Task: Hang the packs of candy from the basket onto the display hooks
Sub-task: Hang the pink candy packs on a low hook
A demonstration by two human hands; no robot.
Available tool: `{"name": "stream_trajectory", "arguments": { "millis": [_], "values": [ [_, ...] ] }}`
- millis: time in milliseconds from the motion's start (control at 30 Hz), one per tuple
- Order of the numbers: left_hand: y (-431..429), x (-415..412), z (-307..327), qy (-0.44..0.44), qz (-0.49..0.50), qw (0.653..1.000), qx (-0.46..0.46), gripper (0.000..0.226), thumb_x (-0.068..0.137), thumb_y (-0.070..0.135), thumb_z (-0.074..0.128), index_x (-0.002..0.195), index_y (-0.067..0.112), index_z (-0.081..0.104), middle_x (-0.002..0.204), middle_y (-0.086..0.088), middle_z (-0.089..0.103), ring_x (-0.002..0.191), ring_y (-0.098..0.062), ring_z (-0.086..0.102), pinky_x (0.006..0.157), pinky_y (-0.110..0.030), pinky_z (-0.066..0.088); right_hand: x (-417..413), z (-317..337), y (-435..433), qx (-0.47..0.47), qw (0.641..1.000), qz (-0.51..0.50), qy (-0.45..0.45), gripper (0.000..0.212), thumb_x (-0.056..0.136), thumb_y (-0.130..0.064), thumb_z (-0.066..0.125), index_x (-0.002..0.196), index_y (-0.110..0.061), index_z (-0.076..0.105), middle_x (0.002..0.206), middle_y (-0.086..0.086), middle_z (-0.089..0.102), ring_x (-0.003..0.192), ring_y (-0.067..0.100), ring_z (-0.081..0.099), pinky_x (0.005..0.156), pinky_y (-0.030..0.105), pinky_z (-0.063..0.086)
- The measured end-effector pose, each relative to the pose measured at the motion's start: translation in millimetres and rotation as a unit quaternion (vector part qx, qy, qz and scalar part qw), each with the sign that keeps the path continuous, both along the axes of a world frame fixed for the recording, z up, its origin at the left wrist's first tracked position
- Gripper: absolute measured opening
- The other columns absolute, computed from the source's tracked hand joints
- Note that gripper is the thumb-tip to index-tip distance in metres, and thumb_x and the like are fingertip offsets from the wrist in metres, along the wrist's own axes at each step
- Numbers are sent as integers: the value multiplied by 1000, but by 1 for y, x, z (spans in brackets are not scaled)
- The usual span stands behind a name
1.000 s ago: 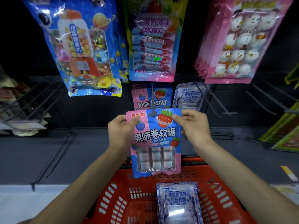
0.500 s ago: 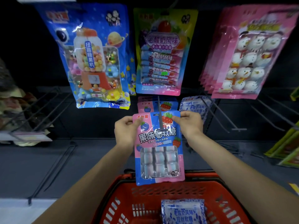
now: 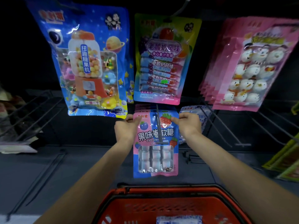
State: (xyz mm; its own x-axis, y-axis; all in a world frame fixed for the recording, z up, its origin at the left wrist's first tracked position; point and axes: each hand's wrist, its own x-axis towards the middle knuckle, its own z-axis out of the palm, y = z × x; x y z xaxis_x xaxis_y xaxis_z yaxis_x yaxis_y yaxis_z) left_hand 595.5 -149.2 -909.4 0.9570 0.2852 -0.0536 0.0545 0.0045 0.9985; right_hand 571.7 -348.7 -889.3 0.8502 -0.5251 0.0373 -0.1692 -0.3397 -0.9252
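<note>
Both hands (image 3: 159, 126) pinch candy pack (image 3: 156, 159) top corners; long axis vertical.

Left forearm (image 3: 93, 180) and right forearm (image 3: 226, 168) reach forward and up; the left hand (image 3: 127, 129) and right hand (image 3: 190, 125), level with each other, each pinch a top corner of the candy pack (image 3: 168, 157) between them
</note>
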Motion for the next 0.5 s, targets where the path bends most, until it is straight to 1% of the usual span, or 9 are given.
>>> {"name": "stream_trajectory", "arguments": {
  "millis": [67,167,233,267,300,333,400,433,500],
  "values": [
    [0,3,-3,-8,0,1000,2,29,87,16,84,66,23,65,61,8,68,72,-22,69,79,-48,60,3,-3,-1,-11,1000,-1,0,33,89,-24,83,65,-22,60,64,-7,59,56,11,50,64,29,42],
    [0,6,-9,-13,-3,1000,8,28,88,18,84,68,26,66,68,2,69,74,-24,67,76,-49,61,6,-11,-2,-27,1000,-3,-11,38,88,-24,83,60,-24,57,58,-10,53,54,9,46,60,27,39],
    [-1,8,-10,-17,-4,1000,16,28,89,21,83,68,27,65,69,-3,66,73,-23,63,66,-40,61,9,-16,-4,-36,999,-9,-16,31,88,-26,84,65,-23,63,61,-9,60,59,10,54,62,27,42],
    [-1,9,-10,-19,-5,1000,25,28,90,23,82,69,28,64,68,-2,65,72,-22,63,60,-35,60,10,-17,-5,-40,999,-14,-18,26,87,-27,84,68,-22,67,65,-9,65,63,10,59,64,28,45],
    [-2,9,-9,-20,-7,999,34,28,90,25,82,70,29,64,67,0,64,68,-20,63,60,-35,59,11,-18,-5,-43,999,-19,-19,23,87,-27,84,71,-22,69,69,-8,68,66,10,62,65,28,47],
    [-2,10,-9,-19,-9,999,44,27,90,28,82,71,30,63,66,2,63,62,-16,64,64,-39,60,11,-19,-5,-46,999,-22,-19,20,88,-28,84,74,-21,71,70,-8,69,68,11,64,66,29,49],
    [-1,12,-9,-12,-12,997,69,27,91,35,81,72,34,61,65,6,63,47,-1,61,71,-46,59,13,-20,-6,-56,998,-23,-20,16,88,-29,84,80,-17,75,72,-7,70,70,12,66,69,31,52],
    [-1,13,-9,-9,-12,997,81,27,91,38,80,72,36,60,64,7,64,43,2,60,74,-46,59,13,-19,-6,-62,998,-22,-19,15,88,-29,83,84,-16,76,74,-7,71,73,13,68,70,31,53],
    [0,14,-9,-6,-13,995,95,26,90,44,79,73,37,60,58,12,65,43,7,59,78,-44,60,14,-20,-7,-79,996,-23,-20,15,89,-30,82,92,-16,79,80,-6,73,79,16,70,73,32,54]
  ]
}}
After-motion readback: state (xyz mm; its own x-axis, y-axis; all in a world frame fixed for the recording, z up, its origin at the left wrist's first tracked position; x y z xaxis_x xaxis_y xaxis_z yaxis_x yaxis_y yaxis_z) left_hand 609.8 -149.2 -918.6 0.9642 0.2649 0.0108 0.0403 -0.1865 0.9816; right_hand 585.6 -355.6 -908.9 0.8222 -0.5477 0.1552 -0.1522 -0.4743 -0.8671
